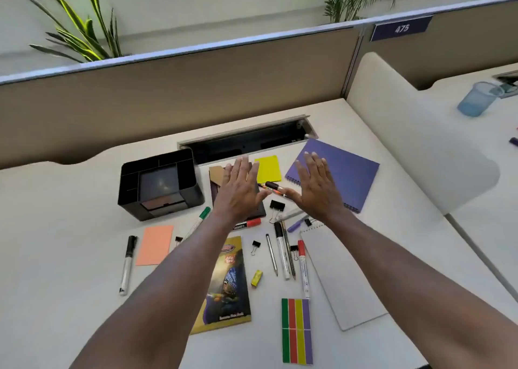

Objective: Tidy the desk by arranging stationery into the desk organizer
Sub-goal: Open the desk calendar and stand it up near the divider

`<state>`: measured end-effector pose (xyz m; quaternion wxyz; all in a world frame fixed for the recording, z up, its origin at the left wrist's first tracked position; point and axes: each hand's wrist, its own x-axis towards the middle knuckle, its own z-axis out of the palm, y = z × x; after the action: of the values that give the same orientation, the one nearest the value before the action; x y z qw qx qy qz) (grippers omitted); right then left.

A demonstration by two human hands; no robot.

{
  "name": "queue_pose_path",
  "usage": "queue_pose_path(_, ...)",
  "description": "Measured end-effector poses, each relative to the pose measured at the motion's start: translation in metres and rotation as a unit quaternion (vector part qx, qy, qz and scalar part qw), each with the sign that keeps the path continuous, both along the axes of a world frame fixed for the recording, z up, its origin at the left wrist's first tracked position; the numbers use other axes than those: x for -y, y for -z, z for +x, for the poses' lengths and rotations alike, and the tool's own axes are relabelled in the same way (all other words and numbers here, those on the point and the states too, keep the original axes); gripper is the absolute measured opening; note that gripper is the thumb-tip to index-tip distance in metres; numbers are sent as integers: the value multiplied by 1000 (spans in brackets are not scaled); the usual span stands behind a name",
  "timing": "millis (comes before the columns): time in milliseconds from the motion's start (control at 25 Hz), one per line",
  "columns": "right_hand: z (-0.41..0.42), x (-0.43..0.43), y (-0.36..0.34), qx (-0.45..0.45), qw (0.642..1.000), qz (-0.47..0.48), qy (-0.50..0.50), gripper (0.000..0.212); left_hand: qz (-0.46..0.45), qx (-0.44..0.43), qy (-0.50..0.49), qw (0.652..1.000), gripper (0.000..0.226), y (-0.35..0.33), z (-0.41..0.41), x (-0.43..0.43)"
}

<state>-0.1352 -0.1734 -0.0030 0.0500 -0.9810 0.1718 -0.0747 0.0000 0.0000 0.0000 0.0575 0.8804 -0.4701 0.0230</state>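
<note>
- The left hand (241,189) and the right hand (315,189) are held side by side just right of the black desk organizer (159,186); both are spread flat with straight fingers, and nothing is gripped.
- The stationery is seen loose in front of and to the right of the organizer; no pen is seen standing in its compartments.
- A green-capped marker (200,220) lies nearest the organizer's front corner; it is judged light, stiff and smooth, apt to roll, and best pinched at mid-barrel.
- A black binder clip (276,208) lies further right; it is judged small and hard, best lifted by its wire handles.
- The yellow sticky pad (268,169), right of the organizer, is judged light and bendable; its edges should be taken.
</note>
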Motion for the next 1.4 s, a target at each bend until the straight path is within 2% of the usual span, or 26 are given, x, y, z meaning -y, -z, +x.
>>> queue_pose_path(80,-6,10,8,-6,1000,-8,25,82,9,-2,9,1000,71,7,3,13)
queue_pose_path(240,-23,38,40,-32,996,-5,86,54,42,-18,51,998,49,25,5,54)
queue_pose_path(400,-46,66,66,-42,987,-7,154,38,82,-58,38,994,38,37,5,100)
queue_pose_path(480,-59,77,73,-58,976,15,208,39,104,-60,32,992,34,43,5,124)
queue_pose_path(600,-71,82,80,-55,951,97,287,49,111,-48,12,993,31,47,7,152)
queue_pose_path(760,-74,86,80,-60,930,180,314,69,135,-70,-37,988,20,47,8,172)
queue_pose_path(880,-67,89,70,-37,921,213,324,69,100,-125,-86,983,12,47,10,183)
queue_pose_path(960,-59,93,64,-6,891,280,357,70,56,-200,-116,971,15,48,12,187)
queue_pose_path(1000,-55,95,60,15,865,326,380,73,32,-245,-133,960,21,47,13,188)
queue_pose_path(1120,-49,108,43,154,751,471,436,78,-20,-324,-169,931,29,41,21,194)
queue_pose_path(1200,-51,122,30,231,702,514,435,74,-59,-345,-180,919,18,31,29,200)
queue_pose_path(1280,-52,138,15,261,673,544,428,78,-119,-387,-209,890,14,15,32,207)
queue_pose_path(1400,-57,156,-12,237,691,580,361,69,-200,-444,-244,839,12,-17,34,223)
